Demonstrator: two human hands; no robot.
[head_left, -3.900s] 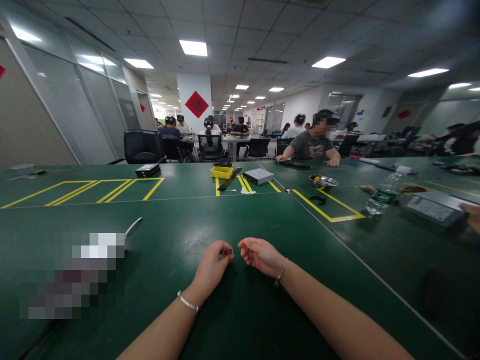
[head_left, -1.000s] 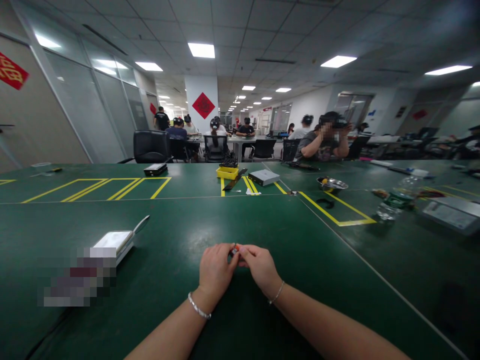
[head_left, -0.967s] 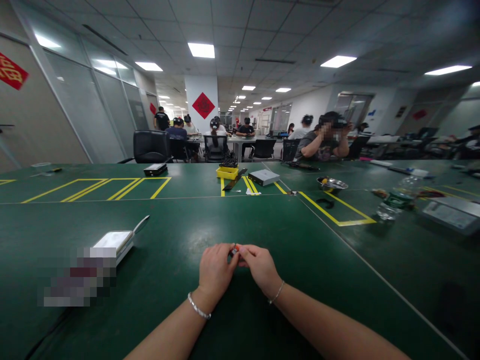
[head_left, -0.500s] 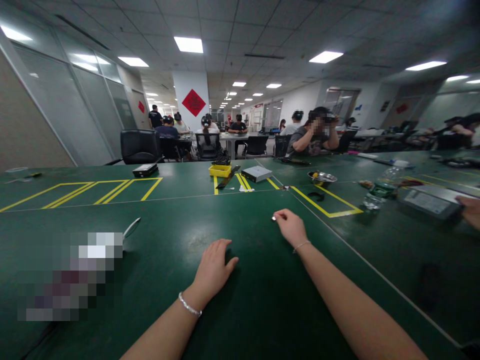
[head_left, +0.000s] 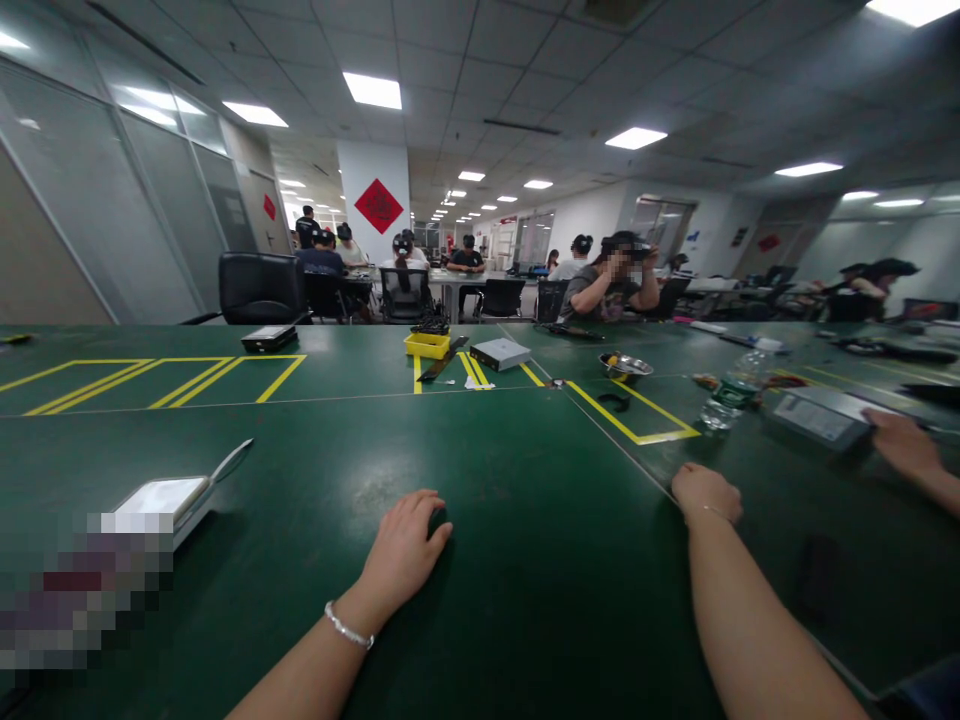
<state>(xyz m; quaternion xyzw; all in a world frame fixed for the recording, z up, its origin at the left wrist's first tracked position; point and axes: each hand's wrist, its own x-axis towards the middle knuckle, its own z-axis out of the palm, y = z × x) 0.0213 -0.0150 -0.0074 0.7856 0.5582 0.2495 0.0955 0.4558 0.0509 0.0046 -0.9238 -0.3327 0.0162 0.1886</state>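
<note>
Left hand (head_left: 405,538) lies loosely open over the green table (head_left: 525,570), nothing visible in it; right hand (head_left: 706,490) is curled, contents cannot be determined. Bottle (head_left: 733,390) stands just beyond it: a careless forward reach could topple it

My view comes from a single camera on my head, facing forward and down across the green table (head_left: 525,600); my left hand (head_left: 407,543) and right hand (head_left: 709,492) lie close in front, forearms (head_left: 319,665) cut by the bottom edge; it looks past the tabletop to a distant pillar (head_left: 371,160); it is wide, with ceiling (head_left: 450,100) above and glass partition (head_left: 52,135) at left.
</note>
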